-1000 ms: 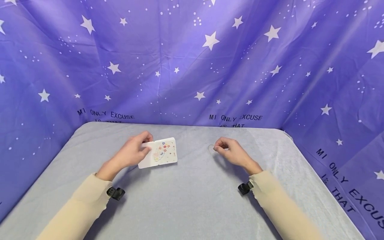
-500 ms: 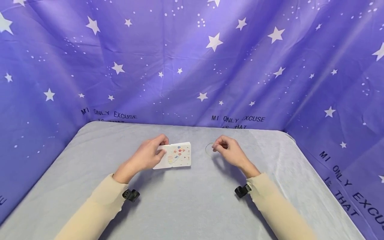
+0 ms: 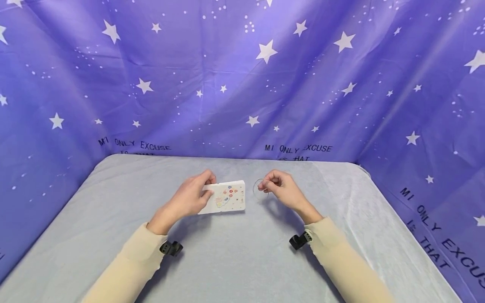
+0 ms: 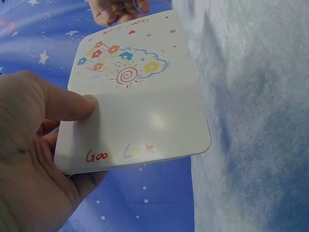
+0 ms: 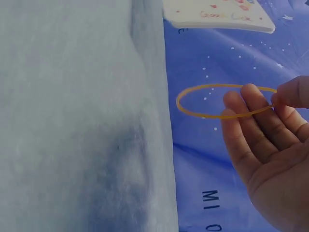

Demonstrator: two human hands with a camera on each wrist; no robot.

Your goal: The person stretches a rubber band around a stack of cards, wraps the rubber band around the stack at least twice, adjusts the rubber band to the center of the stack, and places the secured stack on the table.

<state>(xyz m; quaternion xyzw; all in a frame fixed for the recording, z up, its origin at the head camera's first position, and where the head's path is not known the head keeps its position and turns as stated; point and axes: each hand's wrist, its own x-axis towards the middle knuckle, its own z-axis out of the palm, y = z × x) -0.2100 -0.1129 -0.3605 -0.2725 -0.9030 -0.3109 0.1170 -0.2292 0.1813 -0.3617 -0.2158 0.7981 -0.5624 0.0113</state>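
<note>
Pinching the white card stack (image 3: 232, 198) by its left end with the left hand (image 3: 189, 195), over the desk (image 3: 235, 261). Running longways to the right — toward the yellow rubber band (image 5: 178, 101), pinched in the right hand (image 3: 283, 190). Near it, not touching.

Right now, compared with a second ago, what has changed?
The left hand has carried the cards rightward, and the right hand has brought the rubber band slightly left, narrowing the gap between them. Nothing was picked up or let go; both hands keep hold.
</note>
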